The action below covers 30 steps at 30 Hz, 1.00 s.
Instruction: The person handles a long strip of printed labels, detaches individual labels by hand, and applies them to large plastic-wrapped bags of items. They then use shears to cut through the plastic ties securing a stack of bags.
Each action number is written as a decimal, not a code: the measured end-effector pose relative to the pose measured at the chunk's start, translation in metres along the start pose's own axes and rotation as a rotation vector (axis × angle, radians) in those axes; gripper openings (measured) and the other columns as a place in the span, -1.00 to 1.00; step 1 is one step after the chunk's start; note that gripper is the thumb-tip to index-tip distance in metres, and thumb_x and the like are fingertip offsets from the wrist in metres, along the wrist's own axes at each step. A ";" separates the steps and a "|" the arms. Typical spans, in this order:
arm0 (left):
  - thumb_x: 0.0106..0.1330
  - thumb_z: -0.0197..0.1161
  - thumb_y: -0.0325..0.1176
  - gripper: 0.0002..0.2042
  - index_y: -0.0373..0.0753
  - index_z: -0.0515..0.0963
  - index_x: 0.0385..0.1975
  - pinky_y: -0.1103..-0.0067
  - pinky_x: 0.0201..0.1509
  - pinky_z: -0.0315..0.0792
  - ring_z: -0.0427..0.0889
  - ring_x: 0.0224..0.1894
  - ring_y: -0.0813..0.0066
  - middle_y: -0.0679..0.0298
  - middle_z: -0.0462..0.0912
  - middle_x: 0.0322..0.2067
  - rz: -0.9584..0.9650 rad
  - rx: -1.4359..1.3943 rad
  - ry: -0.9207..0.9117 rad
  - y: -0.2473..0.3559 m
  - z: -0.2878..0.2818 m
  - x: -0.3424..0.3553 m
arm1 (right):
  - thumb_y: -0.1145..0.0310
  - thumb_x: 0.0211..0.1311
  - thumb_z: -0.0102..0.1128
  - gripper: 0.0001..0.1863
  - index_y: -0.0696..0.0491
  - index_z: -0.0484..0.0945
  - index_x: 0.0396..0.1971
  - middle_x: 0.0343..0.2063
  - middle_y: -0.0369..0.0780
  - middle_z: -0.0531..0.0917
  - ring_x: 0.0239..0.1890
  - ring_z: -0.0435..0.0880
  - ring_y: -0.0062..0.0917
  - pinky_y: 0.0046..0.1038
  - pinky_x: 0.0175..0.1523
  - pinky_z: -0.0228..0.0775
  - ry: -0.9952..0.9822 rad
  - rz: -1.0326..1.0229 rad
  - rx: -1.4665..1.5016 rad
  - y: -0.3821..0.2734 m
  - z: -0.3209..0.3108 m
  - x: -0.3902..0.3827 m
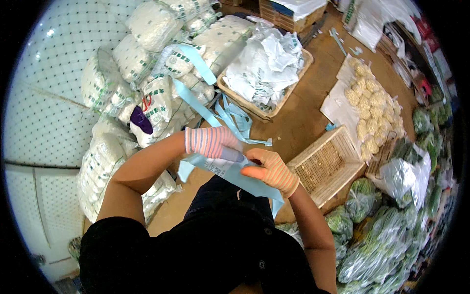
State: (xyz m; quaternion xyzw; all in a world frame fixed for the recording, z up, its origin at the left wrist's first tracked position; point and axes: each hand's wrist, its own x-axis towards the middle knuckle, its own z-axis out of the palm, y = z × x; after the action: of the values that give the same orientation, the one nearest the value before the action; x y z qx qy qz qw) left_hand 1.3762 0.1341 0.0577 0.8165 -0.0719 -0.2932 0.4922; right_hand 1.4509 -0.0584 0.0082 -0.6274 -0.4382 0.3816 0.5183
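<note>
My left hand (213, 142), in a pink and grey striped glove, is closed on a light blue strip (257, 185) in front of my waist. My right hand (271, 170), in an orange striped glove, pinches the same strip a little to the right. A small white printed label (219, 167) shows on the strip just below my left fingers. One end of the strip hangs beneath my right hand. Further light blue strips (235, 117) lie tangled beyond my left hand. Another blue strip (198, 61) rests across the white bags.
White bulging bags (129, 61) are piled at the left, a purple item (141, 120) on them. A crate (267, 116) holds crumpled white plastic bags. Right of my hands stands a beige crate (318, 169). Beyond lie pale yellow bundles (374, 105) and bagged green vegetables (382, 245).
</note>
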 end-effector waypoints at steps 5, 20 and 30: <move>0.14 0.05 -0.22 -0.78 -0.25 0.49 -0.43 0.56 -0.45 0.30 0.45 -0.56 0.40 0.20 0.51 -0.58 0.123 0.039 0.017 -0.007 0.008 -0.004 | 0.33 -0.12 0.17 -0.80 0.16 0.44 -0.62 -0.70 -0.30 0.37 -0.60 0.32 -0.68 -0.58 -0.49 0.19 -0.281 0.132 0.145 -0.018 -0.015 0.022; 0.17 0.05 -0.27 -0.78 -0.30 0.43 -0.58 0.56 -0.53 0.24 0.33 -0.65 0.40 0.18 0.37 -0.70 0.015 -0.517 0.402 -0.094 0.015 -0.100 | 0.37 -0.06 0.05 -0.89 0.08 0.47 -0.62 -0.69 -0.19 0.42 -0.58 0.46 -0.34 -0.39 -0.54 0.25 -0.459 -0.396 -0.190 -0.022 0.058 0.127; 0.14 0.07 -0.34 -0.82 -0.35 0.46 -0.54 0.51 -0.52 0.26 0.43 -0.59 0.26 0.12 0.45 -0.65 0.141 -0.245 0.448 -0.120 -0.032 -0.163 | 0.28 -0.05 0.08 -0.73 0.13 0.39 -0.77 -0.78 -0.15 0.37 -0.69 0.38 -0.38 -0.44 -0.57 0.19 -0.852 -0.530 -0.125 -0.040 0.102 0.215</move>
State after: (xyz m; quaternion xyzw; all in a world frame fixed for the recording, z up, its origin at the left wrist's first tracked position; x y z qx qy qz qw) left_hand 1.2397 0.2851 0.0333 0.7883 0.0183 -0.0767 0.6102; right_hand 1.4194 0.1806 0.0252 -0.3133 -0.7770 0.4321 0.3339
